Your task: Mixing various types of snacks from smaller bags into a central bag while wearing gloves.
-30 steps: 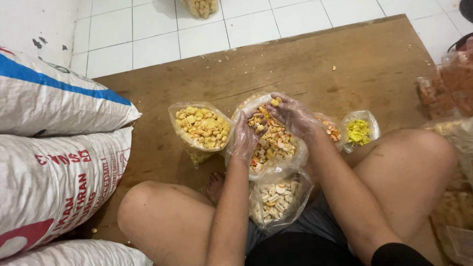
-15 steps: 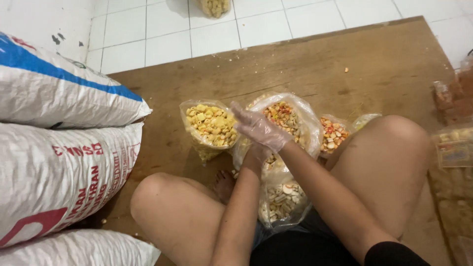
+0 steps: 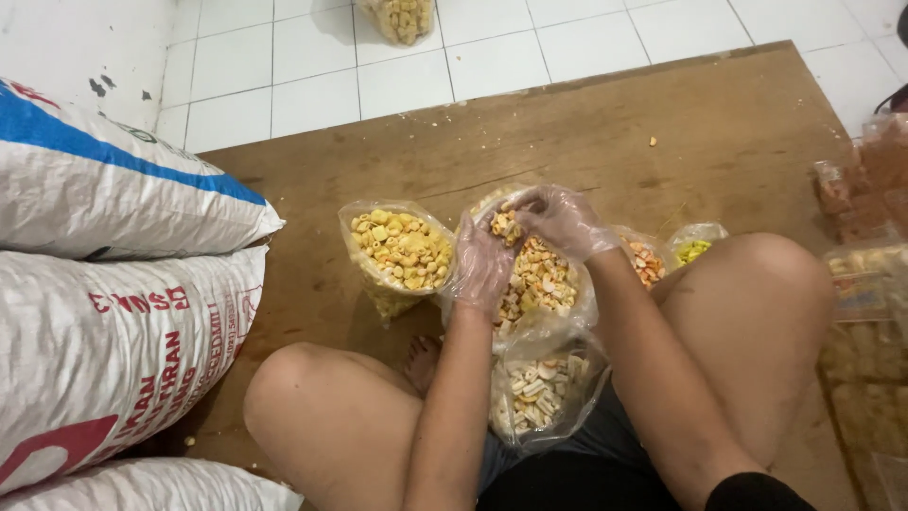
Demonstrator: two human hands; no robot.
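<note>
Three big woven sacks (image 3: 113, 284) lie stacked on their sides at the left, out of the way yet close by. A brown wooden board (image 3: 586, 123) covers the white tiled floor (image 3: 312, 66) and gives the person, seated cross-legged, a flat place to sit and work on.

Several clear plastic bags of snack pieces stand open-mouthed in a tight cluster between the knees, within arm's reach. The middle bag (image 3: 544, 284), filled with mixed pale and orange pieces, stands just ahead of the person. The left hand (image 3: 480, 270), in a thin clear glove, curls loosely against that bag's near-left rim, probably steadying it and keeping the mouth open. The right hand (image 3: 558, 220), also gloved, is closed in a pinch on a small bunch of pieces over the far rim.

To the left stands a bag of yellow pieces (image 3: 399, 251). In the lap rests a bag of pale pieces (image 3: 541, 393). Behind the right forearm peek a bag of orange pieces (image 3: 648, 263) and a smaller yellow-green one (image 3: 695, 248).
</note>
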